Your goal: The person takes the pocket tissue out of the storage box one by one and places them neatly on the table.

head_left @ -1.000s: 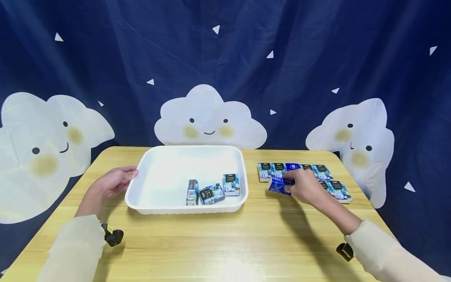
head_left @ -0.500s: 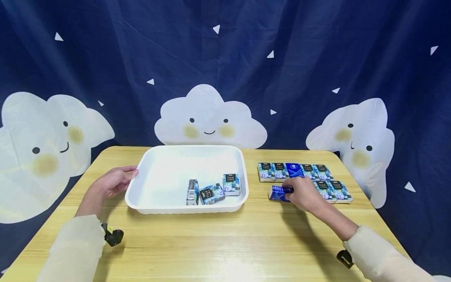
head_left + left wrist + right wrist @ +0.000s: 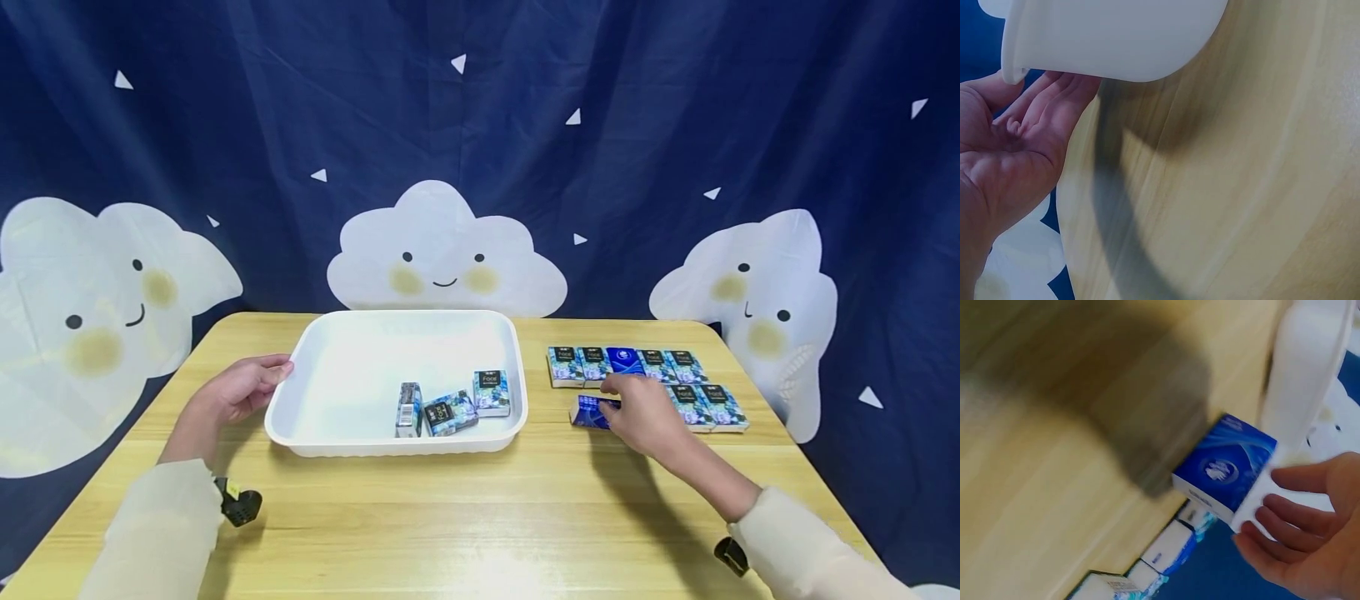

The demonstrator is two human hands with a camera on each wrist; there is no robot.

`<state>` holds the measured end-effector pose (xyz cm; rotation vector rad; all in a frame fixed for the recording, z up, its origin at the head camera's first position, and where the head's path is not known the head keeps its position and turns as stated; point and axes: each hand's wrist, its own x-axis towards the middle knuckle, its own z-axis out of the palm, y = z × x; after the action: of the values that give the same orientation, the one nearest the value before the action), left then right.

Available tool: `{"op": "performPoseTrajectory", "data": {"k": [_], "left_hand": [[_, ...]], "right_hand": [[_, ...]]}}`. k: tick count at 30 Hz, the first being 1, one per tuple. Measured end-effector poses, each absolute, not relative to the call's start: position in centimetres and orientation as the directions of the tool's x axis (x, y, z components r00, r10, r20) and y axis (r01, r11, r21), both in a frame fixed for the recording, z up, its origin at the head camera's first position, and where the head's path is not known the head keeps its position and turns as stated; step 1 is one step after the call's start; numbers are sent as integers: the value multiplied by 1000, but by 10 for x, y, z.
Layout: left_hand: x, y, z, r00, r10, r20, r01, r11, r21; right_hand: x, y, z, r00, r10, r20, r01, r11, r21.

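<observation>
My left hand (image 3: pixel 243 387) grips the left rim of a white plastic tray (image 3: pixel 341 367). In the left wrist view its thumb lies at the rim, and the fingers (image 3: pixel 1054 103) reach under the tray's side. At the right, a dark blue tissue pack (image 3: pixel 591 412) lies at the left end of the near row of packs. Right beside this pack is my right hand (image 3: pixel 647 415); in the right wrist view its fingers (image 3: pixel 1297 515) are spread apart and loosely bent, with nothing between them. In the head view that hand partly covers the pack.
Three flowered tissue packs, one of them a middle pack (image 3: pixel 450 412), lie inside the tray toward its front right. A far row of several packs includes another blue pack (image 3: pixel 625 360). Two flowered packs end the near row, the last pack (image 3: pixel 723 407) rightmost.
My right hand has lowered the tilted blue tissue pack onto the table at the near row's left end and let go of it. The left hand has stayed on the tray.
</observation>
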<state>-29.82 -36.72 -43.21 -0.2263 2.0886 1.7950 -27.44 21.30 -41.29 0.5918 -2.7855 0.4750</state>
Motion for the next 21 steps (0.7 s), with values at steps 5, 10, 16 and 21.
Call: {"op": "performPoseTrajectory", "data": {"k": [5,10,16,21], "left_hand": [[-298,-368,-433,-918,130,-375,-355,154,922],[-299,-369,-434,-918,133,-374,-355,147,923],[-297,-367,-433,-917,129,-378,-358,156,921],[-297,-367,-433,-917,129,-378,-356,167,919]], "right_hand": [[-269,206,-427,-828,-379,413,-478,863,-166],[-265,200,-435,-799,-408,441,-483,873,-70],[-269,196,-443,-786,-406,466,-451,892,17],[-275,195,-447,-790,-399,465,-427,903,49]]}}
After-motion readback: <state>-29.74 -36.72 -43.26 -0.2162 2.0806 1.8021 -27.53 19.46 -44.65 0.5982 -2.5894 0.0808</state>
